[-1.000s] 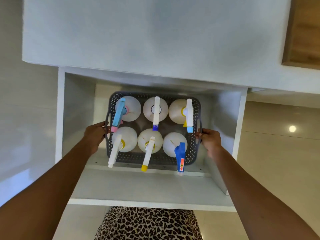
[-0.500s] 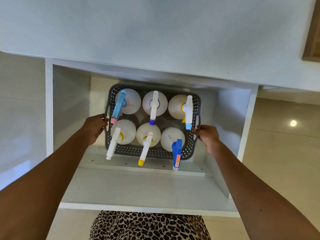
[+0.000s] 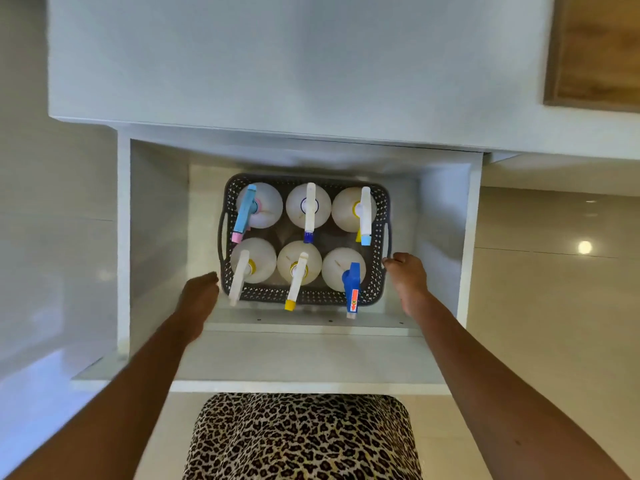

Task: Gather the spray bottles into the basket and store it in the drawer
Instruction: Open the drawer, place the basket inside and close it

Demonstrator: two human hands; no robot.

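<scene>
A dark grey perforated basket (image 3: 377,289) sits on the floor of the open white drawer (image 3: 298,358). It holds several white spray bottles in two rows, among them one with a light blue trigger (image 3: 246,211) at the back left and one with a dark blue trigger (image 3: 352,282) at the front right. My left hand (image 3: 199,299) hovers just off the basket's front left corner, fingers loosely curled, holding nothing. My right hand (image 3: 408,278) is beside the right side handle, fingertips near it, holding nothing.
A white cabinet top (image 3: 277,64) overhangs the drawer's back. Glossy tiled floor (image 3: 554,306) lies on both sides. A wooden panel (image 3: 595,46) is at the top right. Leopard-print clothing (image 3: 301,438) shows below the drawer's front edge.
Both hands have let go of the basket's side handles and drawn back toward me. The basket now rests in the drawer.
</scene>
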